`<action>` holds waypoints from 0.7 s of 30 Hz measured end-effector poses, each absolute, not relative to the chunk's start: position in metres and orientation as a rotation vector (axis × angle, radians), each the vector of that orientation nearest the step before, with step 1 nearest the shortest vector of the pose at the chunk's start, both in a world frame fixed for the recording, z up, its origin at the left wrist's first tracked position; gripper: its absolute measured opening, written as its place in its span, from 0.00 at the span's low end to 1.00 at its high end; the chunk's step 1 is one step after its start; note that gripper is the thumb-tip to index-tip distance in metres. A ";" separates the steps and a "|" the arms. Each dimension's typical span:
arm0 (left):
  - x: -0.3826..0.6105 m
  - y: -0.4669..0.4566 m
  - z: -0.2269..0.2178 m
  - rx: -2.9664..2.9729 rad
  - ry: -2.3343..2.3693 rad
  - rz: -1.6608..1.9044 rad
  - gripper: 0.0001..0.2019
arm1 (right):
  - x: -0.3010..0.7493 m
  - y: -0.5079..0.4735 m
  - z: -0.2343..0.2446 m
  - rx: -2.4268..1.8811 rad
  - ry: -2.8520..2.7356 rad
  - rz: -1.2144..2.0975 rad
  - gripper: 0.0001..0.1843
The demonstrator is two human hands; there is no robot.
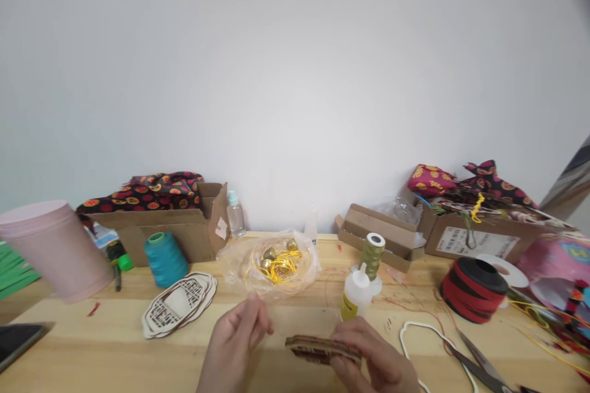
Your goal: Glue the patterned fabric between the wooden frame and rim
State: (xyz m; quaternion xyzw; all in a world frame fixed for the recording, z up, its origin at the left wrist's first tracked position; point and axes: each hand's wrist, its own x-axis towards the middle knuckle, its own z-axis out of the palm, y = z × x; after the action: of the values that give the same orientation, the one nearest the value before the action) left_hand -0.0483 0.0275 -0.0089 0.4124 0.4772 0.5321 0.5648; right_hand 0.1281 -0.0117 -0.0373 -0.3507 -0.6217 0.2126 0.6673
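The right hand point(371, 359) grips a wooden cutout point(313, 349), its far end hidden by the fingers. The left hand point(235, 344) curls loosely around nothing visible. Scissors point(479, 365) run off the table's point(92, 344) front edge, cut off by the frame.

The right hand point(375, 359) pinches a layered wooden cutout point(322, 349) beside the left hand point(233, 344).

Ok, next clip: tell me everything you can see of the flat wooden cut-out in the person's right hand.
The flat wooden cut-out is a thin, tan piece, possibly several layers thick, with a darker cut pattern on its face. It is seen at a low angle and tilts slightly downward to the right. The right hand holds its right end, with fingers covering that part. Its left end points toward the left hand, which appears not to touch it. It resembles the stack of cut-outs on the table.
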 end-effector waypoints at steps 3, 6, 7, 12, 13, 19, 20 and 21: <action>-0.042 0.030 -0.018 0.953 0.909 1.170 0.24 | 0.132 -0.009 -0.036 -0.756 -1.397 0.526 0.08; -0.033 0.035 -0.034 0.855 0.821 1.037 0.24 | 0.139 -0.008 -0.033 -0.716 -1.577 0.556 0.18; -0.030 0.035 -0.038 0.798 0.780 0.969 0.25 | 0.142 -0.008 -0.032 -0.700 -1.634 0.562 0.22; -0.029 0.023 -0.034 0.726 0.742 0.892 0.27 | 0.148 -0.006 -0.031 -0.668 -1.723 0.559 0.27; -0.030 0.021 -0.030 0.722 0.740 0.876 0.27 | 0.148 -0.006 -0.032 -0.665 -1.720 0.561 0.27; -0.031 0.015 -0.015 0.802 0.833 0.958 0.29 | 0.141 -0.008 -0.034 -0.708 -1.698 0.481 0.24; -0.030 0.014 -0.013 0.826 0.870 0.985 0.30 | 0.138 -0.009 -0.034 -0.739 -1.688 0.427 0.22; -0.030 0.013 -0.012 0.850 0.909 1.013 0.30 | 0.136 -0.009 -0.035 -0.775 -1.678 0.364 0.20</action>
State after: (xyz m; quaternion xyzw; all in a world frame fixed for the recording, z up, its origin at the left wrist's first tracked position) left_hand -0.0298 0.0135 -0.0121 0.3809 0.4072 0.4538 0.6951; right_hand 0.1356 -0.0095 -0.0351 -0.3328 -0.7203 0.1562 0.5882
